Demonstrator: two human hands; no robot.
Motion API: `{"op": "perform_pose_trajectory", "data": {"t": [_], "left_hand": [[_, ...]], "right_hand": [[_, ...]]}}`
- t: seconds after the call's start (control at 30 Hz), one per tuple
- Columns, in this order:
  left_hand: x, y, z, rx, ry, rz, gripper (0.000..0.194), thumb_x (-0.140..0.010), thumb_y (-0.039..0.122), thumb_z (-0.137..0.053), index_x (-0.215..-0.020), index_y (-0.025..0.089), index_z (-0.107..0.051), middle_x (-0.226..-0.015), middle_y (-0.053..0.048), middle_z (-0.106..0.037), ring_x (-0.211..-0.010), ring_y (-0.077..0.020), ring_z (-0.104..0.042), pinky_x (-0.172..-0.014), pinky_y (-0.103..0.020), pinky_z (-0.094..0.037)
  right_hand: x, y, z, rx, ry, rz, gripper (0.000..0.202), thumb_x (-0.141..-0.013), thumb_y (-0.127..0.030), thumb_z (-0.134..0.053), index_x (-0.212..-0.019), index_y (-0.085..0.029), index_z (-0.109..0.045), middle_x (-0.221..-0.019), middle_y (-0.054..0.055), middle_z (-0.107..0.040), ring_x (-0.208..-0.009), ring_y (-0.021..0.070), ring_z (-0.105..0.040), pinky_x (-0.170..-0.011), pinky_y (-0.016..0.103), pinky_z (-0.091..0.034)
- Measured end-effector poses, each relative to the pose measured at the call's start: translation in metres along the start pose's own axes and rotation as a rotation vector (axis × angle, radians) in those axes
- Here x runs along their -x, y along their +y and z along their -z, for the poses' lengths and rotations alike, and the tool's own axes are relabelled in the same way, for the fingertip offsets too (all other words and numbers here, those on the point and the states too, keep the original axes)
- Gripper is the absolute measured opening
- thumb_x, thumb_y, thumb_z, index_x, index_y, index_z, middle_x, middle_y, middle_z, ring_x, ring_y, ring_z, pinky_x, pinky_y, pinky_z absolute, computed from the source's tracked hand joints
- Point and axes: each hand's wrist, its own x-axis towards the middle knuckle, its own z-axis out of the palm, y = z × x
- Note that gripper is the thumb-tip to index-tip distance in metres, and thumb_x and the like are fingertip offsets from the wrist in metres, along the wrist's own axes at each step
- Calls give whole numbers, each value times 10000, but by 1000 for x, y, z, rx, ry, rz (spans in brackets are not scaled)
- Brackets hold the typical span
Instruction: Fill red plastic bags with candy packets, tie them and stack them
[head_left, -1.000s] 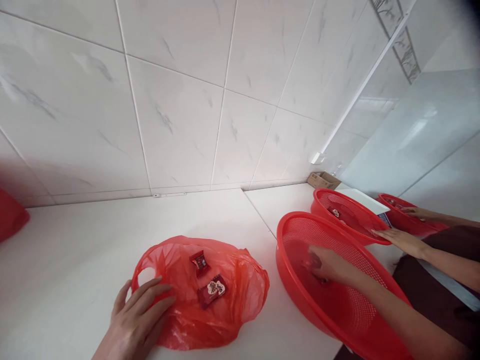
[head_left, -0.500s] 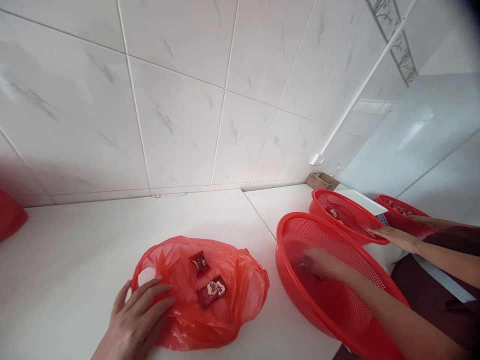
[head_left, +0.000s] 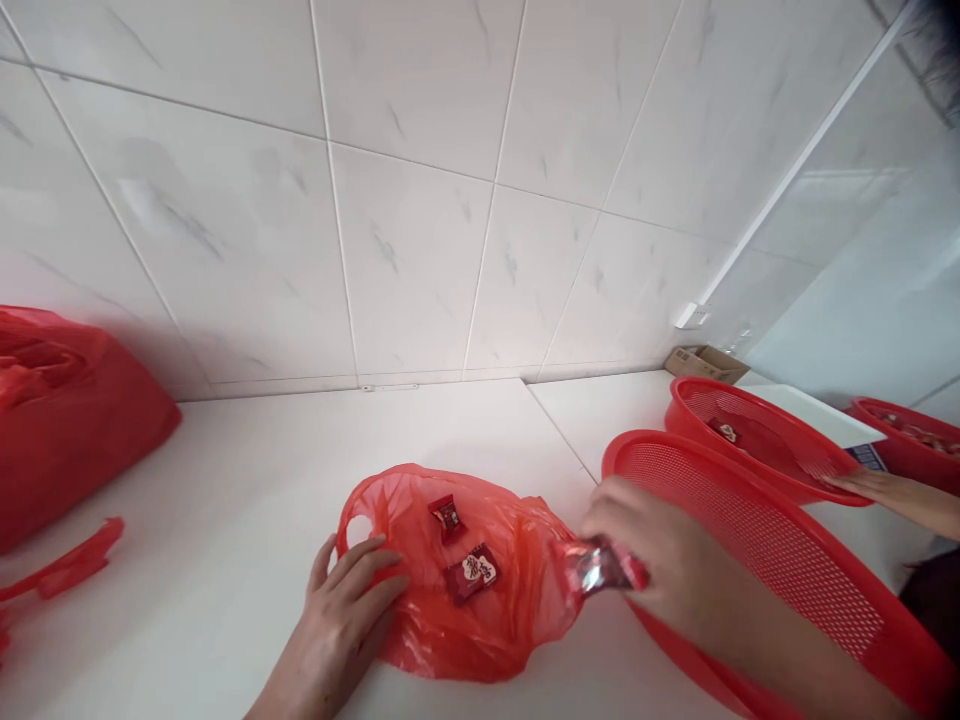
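Observation:
A red plastic bag lies flat on the white counter with two wrapped red candies on it, a small one and a larger one. My left hand presses flat on the bag's left edge, fingers spread. My right hand hovers at the bag's right edge, gripping a shiny red wrapped candy. Just behind that hand sits a large red mesh basket.
A second red mesh basket with a candy inside and a third stand to the right; another person's hand rests between them. A full red bag sits far left, a cardboard box by the tiled wall.
My right hand has come out of the large basket with a candy and moved left to the bag. The view has swung left, showing the full red bag.

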Motion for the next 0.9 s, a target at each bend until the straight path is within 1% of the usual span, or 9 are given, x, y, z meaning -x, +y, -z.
{"op": "perform_pose_trajectory", "data": {"t": [0.1,0.17,0.3,0.4,0.5,0.63,0.7,0.77,0.9], "left_hand": [[-2,2,8,14,-42,13,192,-870,164,-535,-992,282,-625,-999,-12,-684,-1102,-206,-575,-1111,-453,-157],[-4,4,12,44,-76,12,183,-871,143,-520,-959,268,-620,-931,-9,-678,-1078,-200,-579,-1106,-454,-169],[-6,8,18,103,-120,-17,200,-869,111,-479,-923,255,-607,-887,-8,-661,-1028,-190,-587,-1115,-447,-157],[-6,8,17,134,-129,-25,213,-853,96,-484,-909,260,-608,-872,12,-649,-1016,-172,-592,-1145,-426,-107],[-5,4,13,129,-112,-42,198,-849,109,-497,-912,260,-609,-867,20,-648,-973,-160,-604,-1159,-411,-73],[-4,1,9,113,-94,-52,152,-854,154,-526,-920,262,-610,-865,22,-652,-927,-153,-612,-1158,-413,-76],[-4,0,7,111,-97,-48,154,-850,155,-534,-924,267,-611,-876,21,-654,-944,-156,-611,-1149,-404,-99],[-3,0,5,106,-80,-40,152,-841,155,-543,-919,267,-609,-879,20,-657,-960,-163,-610,-1143,-397,-98],[-1,-3,0,94,-40,-58,148,-827,166,-566,-925,268,-609,-889,23,-666,-964,-169,-611,-1142,-388,-81]], "right_hand": [[-5,-36,-36,-28,-141,155,254,-667,-7,-528,-784,-232,-528,-870,-29,-528,-723,105,-503,-588,216,-324],[-16,-47,-64,-13,-135,161,292,-624,20,-521,-785,-223,-526,-861,-22,-521,-729,112,-497,-587,220,-308],[-47,-50,-112,-16,-74,70,235,-684,5,-494,-775,-206,-541,-812,-11,-515,-678,113,-496,-577,223,-327],[-60,-49,-128,-42,-38,33,310,-724,14,-452,-886,-212,-588,-894,13,-568,-776,140,-555,-656,237,-394],[-56,-51,-116,-77,-15,30,319,-761,-81,-523,-1025,-244,-598,-991,23,-610,-903,184,-581,-769,289,-440],[-24,-40,-72,-169,108,-51,287,-819,-202,-548,-1087,-302,-580,-1046,0,-640,-954,174,-598,-832,292,-463],[0,-19,-51,-131,176,-170,263,-861,-271,-503,-1115,-306,-563,-1077,22,-639,-937,179,-612,-821,301,-483],[28,11,-41,-12,234,-342,280,-851,-349,-506,-1124,-306,-553,-1139,39,-625,-985,209,-612,-823,333,-500],[83,69,-56,196,196,-556,558,-769,-435,-575,-1297,-302,-455,-1277,72,-583,-1138,294,-574,-816,404,-534]]}}
